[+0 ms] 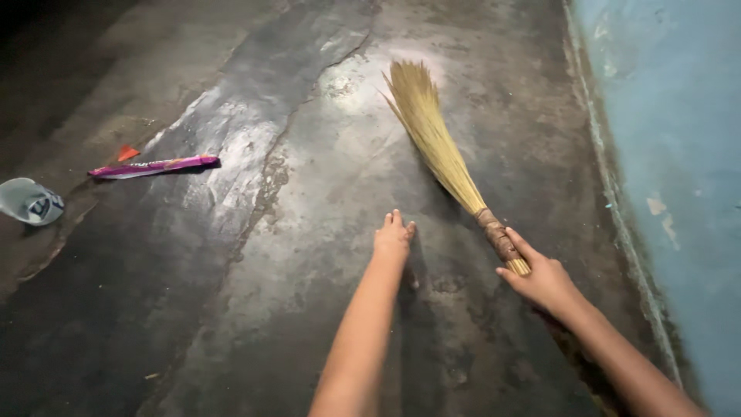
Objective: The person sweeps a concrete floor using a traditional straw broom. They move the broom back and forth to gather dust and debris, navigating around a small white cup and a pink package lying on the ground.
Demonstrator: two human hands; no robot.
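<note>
My right hand [543, 278] grips the bound handle end of a straw broom [438, 141], whose pale bristles fan out up and to the left over the dark concrete floor [309, 255]. My left hand [393, 237] stretches forward to the left of the broom handle, fingers together and pointing away, holding nothing. It hovers near or on the floor; contact cannot be told.
A purple wrapper [154, 166] and a small red scrap [126, 153] lie on the floor at the left. A crumpled pale plastic cup [29, 201] sits at the far left edge. A blue painted wall [679, 154] runs along the right side.
</note>
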